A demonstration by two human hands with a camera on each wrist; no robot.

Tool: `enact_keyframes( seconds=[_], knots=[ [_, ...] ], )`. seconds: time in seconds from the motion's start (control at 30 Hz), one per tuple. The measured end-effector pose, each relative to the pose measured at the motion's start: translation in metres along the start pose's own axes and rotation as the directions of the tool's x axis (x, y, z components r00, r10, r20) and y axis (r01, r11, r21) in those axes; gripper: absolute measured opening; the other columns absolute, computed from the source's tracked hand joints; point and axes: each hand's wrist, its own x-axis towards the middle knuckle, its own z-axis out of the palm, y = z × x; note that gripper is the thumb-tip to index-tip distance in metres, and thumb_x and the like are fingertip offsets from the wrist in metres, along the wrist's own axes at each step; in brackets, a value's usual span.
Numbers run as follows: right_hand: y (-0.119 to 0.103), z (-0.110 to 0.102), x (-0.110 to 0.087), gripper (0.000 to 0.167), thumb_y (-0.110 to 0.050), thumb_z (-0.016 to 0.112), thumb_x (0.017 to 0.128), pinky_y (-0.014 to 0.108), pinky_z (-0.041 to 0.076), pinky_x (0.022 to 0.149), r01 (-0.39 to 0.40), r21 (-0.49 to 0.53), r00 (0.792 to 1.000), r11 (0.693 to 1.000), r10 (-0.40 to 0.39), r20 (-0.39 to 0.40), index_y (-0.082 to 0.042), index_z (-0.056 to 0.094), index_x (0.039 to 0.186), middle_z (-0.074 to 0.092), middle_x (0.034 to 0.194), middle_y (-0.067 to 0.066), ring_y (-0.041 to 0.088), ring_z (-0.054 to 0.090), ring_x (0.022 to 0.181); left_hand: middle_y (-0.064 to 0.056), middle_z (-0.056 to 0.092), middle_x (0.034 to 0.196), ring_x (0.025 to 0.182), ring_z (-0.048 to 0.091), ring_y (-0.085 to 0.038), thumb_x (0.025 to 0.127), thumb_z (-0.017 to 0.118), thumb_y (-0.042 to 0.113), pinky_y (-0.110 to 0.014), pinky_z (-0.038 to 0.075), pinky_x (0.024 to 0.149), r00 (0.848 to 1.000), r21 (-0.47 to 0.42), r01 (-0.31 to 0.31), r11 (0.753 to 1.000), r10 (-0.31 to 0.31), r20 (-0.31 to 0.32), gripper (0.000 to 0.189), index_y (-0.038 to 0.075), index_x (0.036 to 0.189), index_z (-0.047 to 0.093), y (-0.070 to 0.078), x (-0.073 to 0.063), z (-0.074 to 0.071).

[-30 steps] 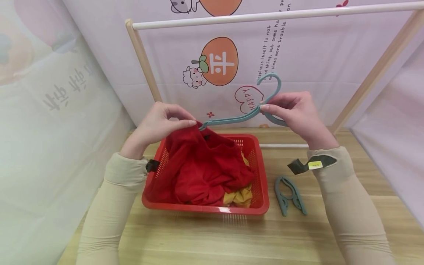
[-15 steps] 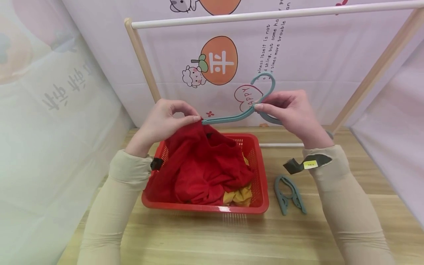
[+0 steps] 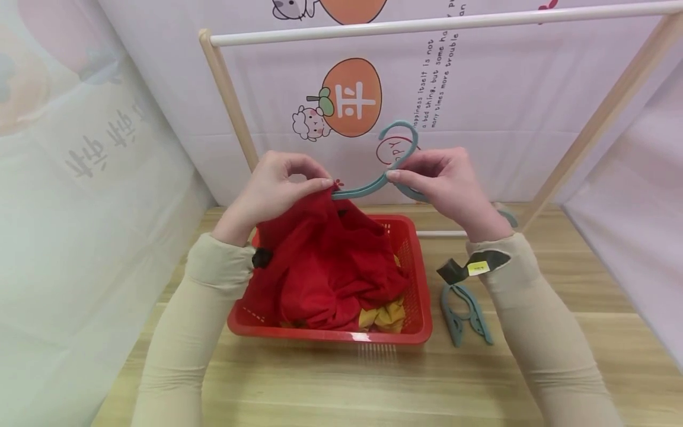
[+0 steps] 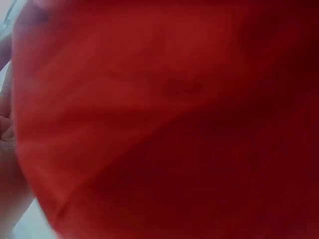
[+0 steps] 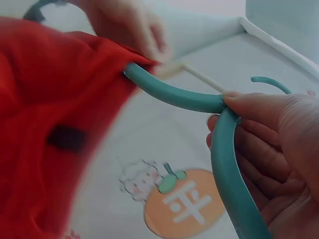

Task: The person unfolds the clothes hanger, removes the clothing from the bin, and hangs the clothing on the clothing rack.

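Behind everything, creased white fabric sheeting [image 3: 277, 89] printed with round orange cartoon fruit [image 3: 332, 78]; across the bottom of the frame, a pale wood-grained bench [image 3: 299, 385]. Along the top, a white rod [image 3: 443, 24] between pale wooden posts [image 3: 230, 95].

Left of centre, on the bench, a red plastic lattice-walled basket [image 3: 315, 334]. Inside, most of a rumpled bright red cloth garment [image 3: 341, 267], plus a mustard-yellow cloth [image 3: 392, 318] at the front right corner. Just beside the basket, lower right, a folded teal plastic hanger [image 3: 455, 325].

Left hand [image 3: 277, 184], above the basket: thumb and fingers pinched on the garment's upper edge, holding it raised. Right hand [image 3: 445, 181], right of centre: thumb and fingers clamped on an unfolded teal plastic hanger [image 3: 363, 190] just below its upturned hook. Hands near each other, not touching.

Seemingly only partway along: one hanger arm run in at the garment's edge, near a small black patch [image 5: 66, 138], perhaps a label; cannot tell how deep. Other hanger arm outside the cloth, not yet fitted; hook well apart from the rod. Yellow cloth and folded hanger untouched.
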Motion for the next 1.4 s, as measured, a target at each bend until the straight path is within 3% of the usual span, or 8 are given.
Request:
enact_keyframes(
  seconds=[0.23, 0.57, 0.7, 0.8, 1.13, 1.4],
  knots=[
    [-0.004, 0.019, 0.004, 0.013, -0.02, 0.083, 0.088, 0.03, 0.049, 0.057, 0.069, 0.038, 0.997, 0.997, -0.07, 0.035, -0.01, 0.082, 0.096, 0.074, 0.081, 0.008, 0.023, 0.06, 0.066, 0.004, 0.074, 0.085, 0.085, 0.067, -0.011, 0.093, 0.078, 0.019, -0.036, 0.052, 0.09, 0.997, -0.043, -0.074, 0.996, 0.075, 0.02, 0.007, 0.013, 0.094, 0.08, 0.012, 0.008, 0.009],
    [-0.003, 0.029, 0.006, 0.01, -0.014, 0.082, 0.089, 0.03, 0.049, 0.059, 0.082, 0.12, 0.995, 0.989, -0.089, 0.046, -0.008, 0.082, 0.097, 0.074, 0.082, 0.009, 0.023, 0.06, 0.066, 0.006, 0.074, 0.084, 0.084, 0.067, -0.01, 0.092, 0.079, 0.019, -0.031, 0.052, 0.087, 0.997, -0.056, -0.078, 0.995, 0.078, -0.001, 0.006, 0.014, 0.093, 0.081, 0.013, 0.011, 0.015],
    [-0.002, 0.028, 0.006, 0.011, -0.013, 0.082, 0.088, 0.03, 0.047, 0.058, 0.08, 0.141, 0.996, 0.987, -0.087, 0.038, -0.006, 0.082, 0.097, 0.073, 0.082, 0.01, 0.022, 0.057, 0.066, 0.008, 0.074, 0.082, 0.081, 0.066, -0.01, 0.089, 0.082, 0.02, -0.031, 0.052, 0.079, 0.998, -0.044, -0.055, 0.998, 0.055, -0.005, 0.005, 0.016, 0.092, 0.082, 0.012, 0.011, 0.017],
    [-0.002, 0.027, 0.007, 0.011, -0.012, 0.082, 0.088, 0.03, 0.046, 0.057, 0.077, 0.144, 0.997, 0.987, -0.08, 0.019, -0.005, 0.081, 0.096, 0.073, 0.081, 0.01, 0.022, 0.056, 0.066, 0.008, 0.073, 0.083, 0.079, 0.066, -0.01, 0.087, 0.084, 0.021, -0.03, 0.052, 0.073, 0.999, -0.018, -0.044, 0.999, 0.044, -0.001, 0.008, 0.016, 0.093, 0.082, 0.013, 0.01, 0.018],
    [-0.005, 0.022, 0.009, 0.014, -0.017, 0.084, 0.088, 0.031, 0.048, 0.059, 0.045, 0.126, 0.999, 0.991, -0.045, -0.007, -0.006, 0.082, 0.097, 0.074, 0.082, 0.009, 0.023, 0.062, 0.069, 0.008, 0.074, 0.091, 0.086, 0.068, -0.005, 0.089, 0.083, 0.021, -0.027, 0.057, 0.083, 0.997, 0.068, -0.056, 0.996, 0.052, 0.055, 0.014, 0.013, 0.1, 0.081, 0.016, 0.011, 0.018],
    [-0.018, 0.012, -0.001, 0.028, -0.016, 0.086, 0.085, 0.028, 0.058, 0.079, -0.045, 0.194, 0.998, 0.98, 0.054, -0.042, -0.007, 0.08, 0.111, 0.077, 0.099, 0.008, 0.023, 0.072, 0.093, 0.006, 0.074, 0.092, 0.084, 0.069, -0.006, 0.091, 0.081, 0.02, -0.025, 0.057, 0.082, 0.999, 0.084, -0.048, 0.995, 0.046, 0.024, 0.014, 0.012, 0.102, 0.08, 0.011, 0.009, 0.014]
  ],
)
